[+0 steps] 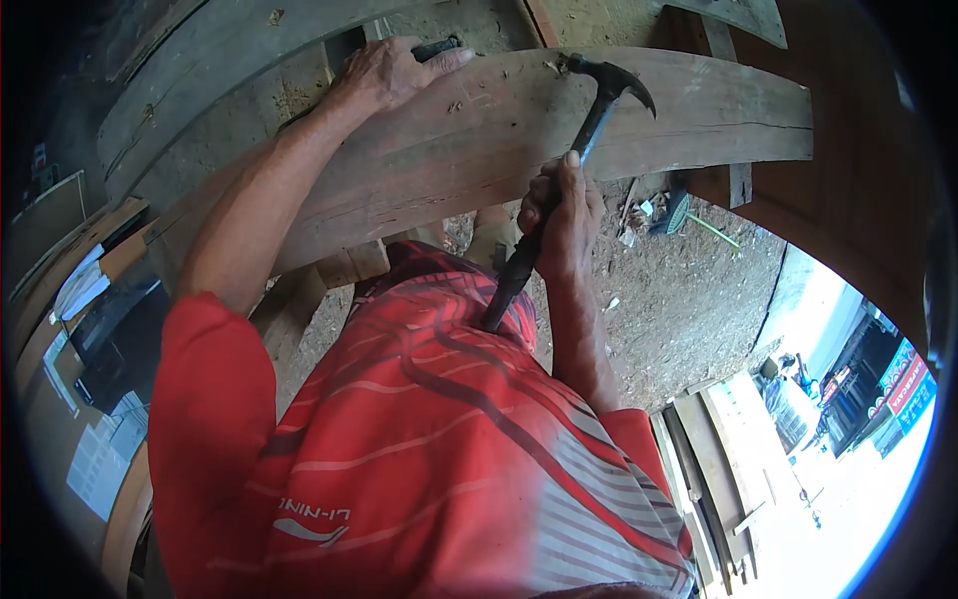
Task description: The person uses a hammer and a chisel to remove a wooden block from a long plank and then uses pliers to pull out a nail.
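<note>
A claw hammer (pixel 596 130) with a dark head and black grip is held in my right hand (pixel 564 215), fingers wrapped round the handle. Its head is over the right part of a wide wooden plank (pixel 499 130), and its butt end reaches back to my shirt. At the plank's far edge, my left hand (pixel 389 75) is closed round a short dark object (pixel 436 48); most of it is hidden, so its kind cannot be told. The left thumb stretches along the near side of that object, and the other fingers are largely out of sight.
Another long board (pixel 210 60) lies beyond the plank, with wood chips between. Bare ground (pixel 679 299) shows below, with a green-handled item (pixel 677 212) and scraps. Boards are stacked (pixel 714 459) at lower right. Papers (pixel 108 449) and a dark panel (pixel 120 344) are at left.
</note>
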The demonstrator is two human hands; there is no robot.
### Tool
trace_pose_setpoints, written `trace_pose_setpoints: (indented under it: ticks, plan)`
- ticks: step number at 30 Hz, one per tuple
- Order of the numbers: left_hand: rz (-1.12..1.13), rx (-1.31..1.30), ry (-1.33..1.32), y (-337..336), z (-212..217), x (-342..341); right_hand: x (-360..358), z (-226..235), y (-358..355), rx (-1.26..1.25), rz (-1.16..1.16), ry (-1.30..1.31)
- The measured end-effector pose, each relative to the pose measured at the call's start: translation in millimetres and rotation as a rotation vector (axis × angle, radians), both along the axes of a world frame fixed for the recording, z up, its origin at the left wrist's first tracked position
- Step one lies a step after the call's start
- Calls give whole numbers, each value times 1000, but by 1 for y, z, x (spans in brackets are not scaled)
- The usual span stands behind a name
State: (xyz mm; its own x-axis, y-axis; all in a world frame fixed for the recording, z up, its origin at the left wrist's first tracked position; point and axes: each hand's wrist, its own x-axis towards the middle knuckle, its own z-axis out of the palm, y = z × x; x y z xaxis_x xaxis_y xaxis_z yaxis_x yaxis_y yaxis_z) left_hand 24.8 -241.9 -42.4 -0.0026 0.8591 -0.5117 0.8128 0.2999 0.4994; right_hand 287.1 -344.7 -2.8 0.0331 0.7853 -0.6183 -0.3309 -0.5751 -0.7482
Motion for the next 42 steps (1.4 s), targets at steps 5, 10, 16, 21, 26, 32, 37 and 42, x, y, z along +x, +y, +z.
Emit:
trace_pose_setpoints:
  ticks: [5, 10, 16, 21, 26, 32, 37, 42]
  plan:
    - [30, 66, 33, -3, -11, -1, -6, 6, -6, 149, -273, -28]
    - [-3, 18, -8, 3, -11, -4, -19, -1, -5, -93, -46, 67]
    - [26, 38, 24, 0, -11, 0, -29, 3, -13, 83, -365, 43]
    - [-16, 39, -20, 0, -11, -3, -27, -1, -4, -68, -120, 105]
    - [4, 23, 16, 1, -14, -1, -29, 4, -17, 183, -456, 47]
    - [-5, 51, -48, -1, -18, -3, -46, -1, -7, -21, -117, 178]
    - [1, -4, -7, 1, -3, 2, -42, 0, -14, 283, -401, 51]
    - [-14, 84, -41, -2, -7, -1, -31, -3, -4, -52, -161, 117]
